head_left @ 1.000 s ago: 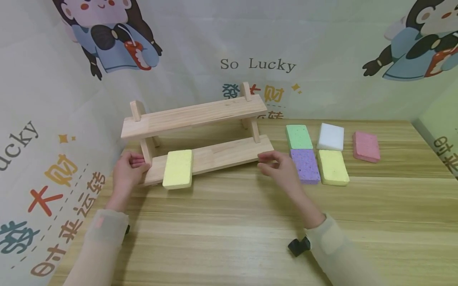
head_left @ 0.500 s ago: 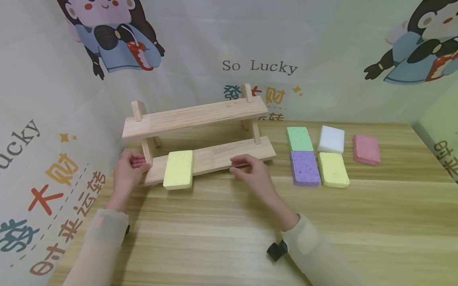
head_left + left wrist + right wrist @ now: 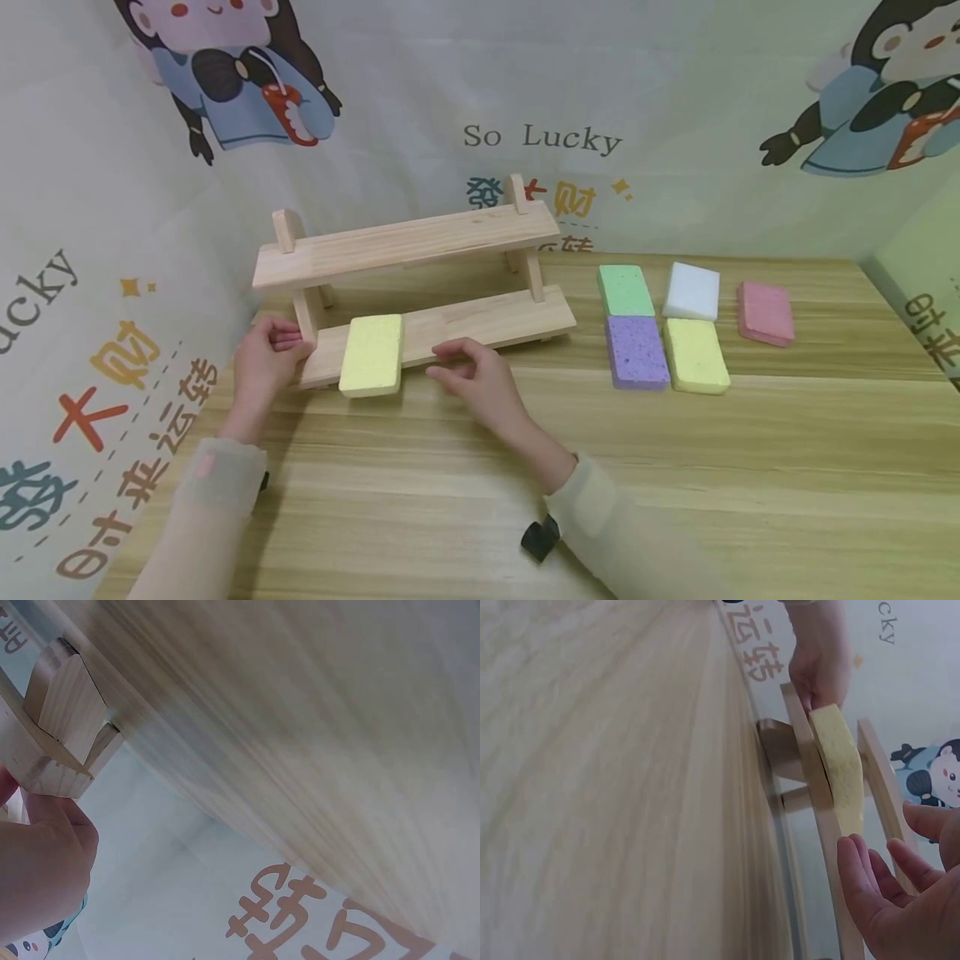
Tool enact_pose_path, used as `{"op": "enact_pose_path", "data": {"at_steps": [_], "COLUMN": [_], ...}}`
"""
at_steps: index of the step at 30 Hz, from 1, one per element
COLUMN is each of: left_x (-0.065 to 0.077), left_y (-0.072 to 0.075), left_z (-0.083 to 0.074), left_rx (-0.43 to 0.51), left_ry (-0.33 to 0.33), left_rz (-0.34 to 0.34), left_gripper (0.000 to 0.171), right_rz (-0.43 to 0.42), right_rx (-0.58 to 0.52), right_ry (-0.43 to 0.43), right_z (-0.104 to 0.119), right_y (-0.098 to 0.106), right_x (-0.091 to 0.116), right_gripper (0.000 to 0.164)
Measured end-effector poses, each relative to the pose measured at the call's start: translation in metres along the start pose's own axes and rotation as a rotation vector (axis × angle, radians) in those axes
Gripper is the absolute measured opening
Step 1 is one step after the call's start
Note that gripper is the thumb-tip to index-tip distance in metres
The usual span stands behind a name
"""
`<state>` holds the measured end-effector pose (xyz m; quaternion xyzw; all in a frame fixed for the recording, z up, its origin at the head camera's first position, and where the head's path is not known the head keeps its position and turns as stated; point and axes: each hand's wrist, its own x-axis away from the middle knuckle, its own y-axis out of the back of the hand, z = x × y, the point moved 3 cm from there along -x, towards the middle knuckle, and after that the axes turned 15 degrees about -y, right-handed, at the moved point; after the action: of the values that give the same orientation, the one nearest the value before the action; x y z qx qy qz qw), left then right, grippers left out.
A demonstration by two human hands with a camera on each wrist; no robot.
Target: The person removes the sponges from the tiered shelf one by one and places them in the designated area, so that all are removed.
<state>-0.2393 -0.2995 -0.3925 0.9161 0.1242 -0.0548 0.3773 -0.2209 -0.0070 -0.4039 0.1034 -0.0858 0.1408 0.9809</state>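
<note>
A two-tier wooden shelf (image 3: 408, 243) stands at an angle at the back left. My left hand (image 3: 262, 362) grips the left end of its lower board (image 3: 487, 318), with the thumb at the board's end by the upright; the left wrist view shows the fingers (image 3: 64, 825) at that end from low down. A yellow sponge (image 3: 372, 356) lies on the lower board near the left, overhanging the front edge. Just right of this sponge is my right hand (image 3: 483, 387), holding nothing. Its fingers are relaxed, thumb apart, and a small gap separates the fingertips from the sponge.
Right of the shelf, several sponges lie flat on the wooden table (image 3: 420, 492): green (image 3: 626, 290), purple (image 3: 637, 352), white (image 3: 692, 290), another yellow (image 3: 696, 356) and pink (image 3: 765, 313). A printed cloth (image 3: 405, 75) hangs behind and on the left.
My right hand has moved left along the front of the shelf, from the lower board's right end to beside the yellow sponge. The left hand, shelf and sponges have stayed put.
</note>
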Motion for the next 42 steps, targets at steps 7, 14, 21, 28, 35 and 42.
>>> {"op": "enact_pose_path", "data": {"at_steps": [7, 14, 21, 28, 35, 42], "left_x": [0.000, 0.001, -0.001, -0.001, 0.000, 0.000], "left_y": [0.001, 0.000, 0.001, 0.000, 0.000, 0.000], "left_z": [0.000, 0.000, 0.000, -0.002, -0.002, -0.001], "left_rx": [0.018, 0.016, 0.016, 0.012, 0.008, 0.011], "left_ry": [0.015, 0.016, 0.016, 0.021, 0.025, 0.022], "left_rz": [-0.001, -0.001, -0.006, 0.001, 0.010, 0.011], "left_gripper": [0.034, 0.034, 0.035, 0.036, 0.037, 0.037], "right_rz": [0.024, 0.015, 0.004, 0.012, 0.034, 0.046], "right_rx": [-0.036, -0.038, -0.055, -0.098, -0.155, -0.153], "right_ry": [0.018, -0.023, -0.058, -0.051, -0.082, -0.117], "right_z": [0.003, 0.005, 0.005, 0.007, 0.007, 0.008], "right_y": [-0.020, -0.038, -0.049, -0.054, -0.054, -0.052], "right_x": [-0.004, -0.007, -0.009, -0.010, -0.010, -0.008], "right_gripper": [0.035, 0.035, 0.040, 0.045, 0.053, 0.057]}}
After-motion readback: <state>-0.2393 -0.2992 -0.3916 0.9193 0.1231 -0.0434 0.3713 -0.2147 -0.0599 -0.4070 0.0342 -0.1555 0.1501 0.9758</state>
